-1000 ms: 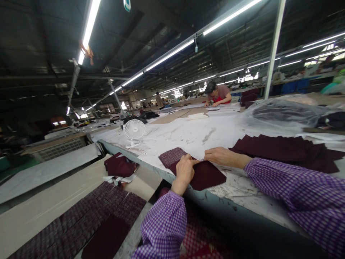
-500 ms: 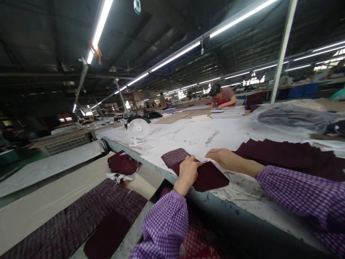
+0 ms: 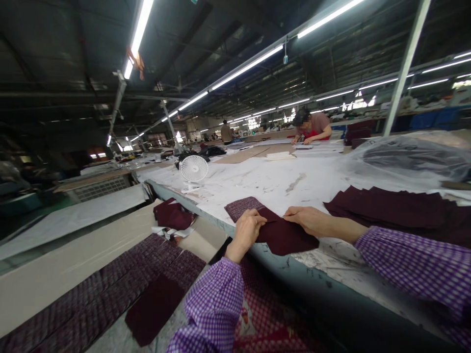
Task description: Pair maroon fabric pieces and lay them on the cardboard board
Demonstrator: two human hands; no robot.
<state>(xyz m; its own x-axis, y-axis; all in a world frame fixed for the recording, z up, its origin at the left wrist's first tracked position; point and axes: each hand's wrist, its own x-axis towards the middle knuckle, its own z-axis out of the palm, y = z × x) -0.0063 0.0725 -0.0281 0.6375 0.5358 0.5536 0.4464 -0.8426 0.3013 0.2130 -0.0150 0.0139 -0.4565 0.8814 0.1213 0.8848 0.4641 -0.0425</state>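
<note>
A dark maroon fabric piece (image 3: 289, 237) lies at the near edge of the white-covered table, overlapping a speckled maroon piece (image 3: 241, 207). My left hand (image 3: 247, 230) pinches the maroon cloth at its left side, thumb and fingers together. At the cloth's upper edge, my right hand (image 3: 309, 219) has its thumb and fingertips closed on the fabric. To the right of it lies a fanned stack of maroon pieces (image 3: 390, 208).
A small white fan (image 3: 194, 169) stands on the table (image 3: 265, 179). Speckled strips (image 3: 110, 284) and a maroon bundle (image 3: 172, 214) lie on the lower left surface. Clear plastic (image 3: 412, 157) is at the right. A person in red (image 3: 312, 128) bends over the far table.
My left hand has moved left, from resting on the cloth to pinching it. My right fingertips have closed on the cloth's upper edge. The view has shifted slightly.
</note>
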